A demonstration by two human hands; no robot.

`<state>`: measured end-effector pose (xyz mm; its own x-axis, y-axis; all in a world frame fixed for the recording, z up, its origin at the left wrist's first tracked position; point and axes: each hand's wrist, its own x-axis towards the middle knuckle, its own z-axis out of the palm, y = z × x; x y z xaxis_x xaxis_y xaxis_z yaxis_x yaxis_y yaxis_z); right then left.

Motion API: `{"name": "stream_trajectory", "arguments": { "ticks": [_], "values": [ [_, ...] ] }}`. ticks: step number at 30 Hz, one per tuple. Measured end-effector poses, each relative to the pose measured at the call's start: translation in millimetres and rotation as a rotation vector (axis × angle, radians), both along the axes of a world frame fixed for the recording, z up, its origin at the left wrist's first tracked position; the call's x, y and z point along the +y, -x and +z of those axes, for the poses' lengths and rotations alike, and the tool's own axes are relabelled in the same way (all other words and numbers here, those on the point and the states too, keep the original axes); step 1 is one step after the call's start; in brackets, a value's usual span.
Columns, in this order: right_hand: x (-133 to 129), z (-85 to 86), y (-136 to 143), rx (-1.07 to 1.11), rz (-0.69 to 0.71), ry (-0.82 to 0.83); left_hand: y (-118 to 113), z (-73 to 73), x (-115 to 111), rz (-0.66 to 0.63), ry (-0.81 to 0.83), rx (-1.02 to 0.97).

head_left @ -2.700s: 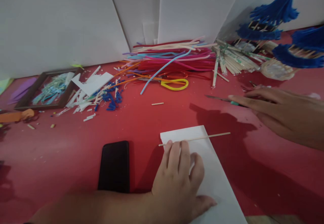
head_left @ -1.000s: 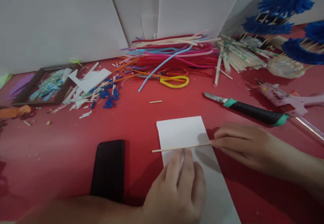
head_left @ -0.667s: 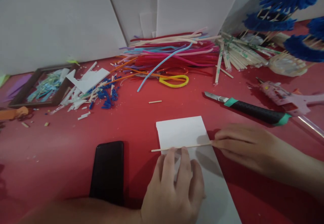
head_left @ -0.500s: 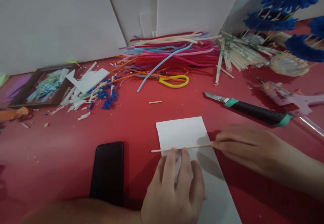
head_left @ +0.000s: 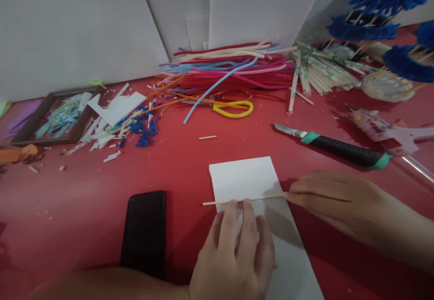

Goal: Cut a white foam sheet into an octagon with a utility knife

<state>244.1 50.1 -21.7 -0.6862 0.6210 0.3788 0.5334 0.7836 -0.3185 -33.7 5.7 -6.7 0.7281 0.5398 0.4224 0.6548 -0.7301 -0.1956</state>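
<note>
A thin wooden stick (head_left: 209, 203) lies across a white board (head_left: 242, 175), its left end sticking out past the board's edge. My left hand (head_left: 237, 250) rests on the board with its fingers apart, two fingertips touching the stick. At the board's right edge, my right hand (head_left: 332, 202) pinches the stick's other end between closed fingers. A utility knife (head_left: 342, 150) with a black and green handle lies beyond my right hand, its blade pointing left.
A black phone (head_left: 144, 234) lies left of my left hand. Farther back are yellow-handled scissors (head_left: 233, 109), colourful pipe cleaners (head_left: 233, 71), wrapped sticks (head_left: 322, 71), a pink glue gun (head_left: 383, 130), a brown frame (head_left: 57, 114), scraps and blue fringed pieces (head_left: 362, 28).
My right hand has shifted down very slightly, still at the stick's end. My left hand stays on the board, and the stick has hardly moved.
</note>
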Motion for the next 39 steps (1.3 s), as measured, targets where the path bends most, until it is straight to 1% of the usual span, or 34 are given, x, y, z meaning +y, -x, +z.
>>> {"name": "stream_trajectory", "arguments": {
  "ticks": [9,13,19,32,39],
  "values": [
    [4.5,5.3,4.2,-0.046,0.032,-0.073,-1.4,-0.2,0.9,0.002,0.024,-0.017],
    [3.2,5.8,3.1,-0.025,0.012,-0.028,-1.5,1.0,0.9,0.005,0.03,-0.019],
    [2.7,-0.2,1.5,0.001,-0.02,0.041,-0.3,2.2,0.3,0.011,0.025,-0.02],
    [4.9,1.0,3.8,0.019,-0.027,0.014,-3.2,2.7,0.5,0.028,-0.004,-0.016],
    [5.0,-0.2,4.3,0.031,-0.024,-0.003,-4.6,2.4,3.3,0.007,-0.024,-0.026]
  ]
}}
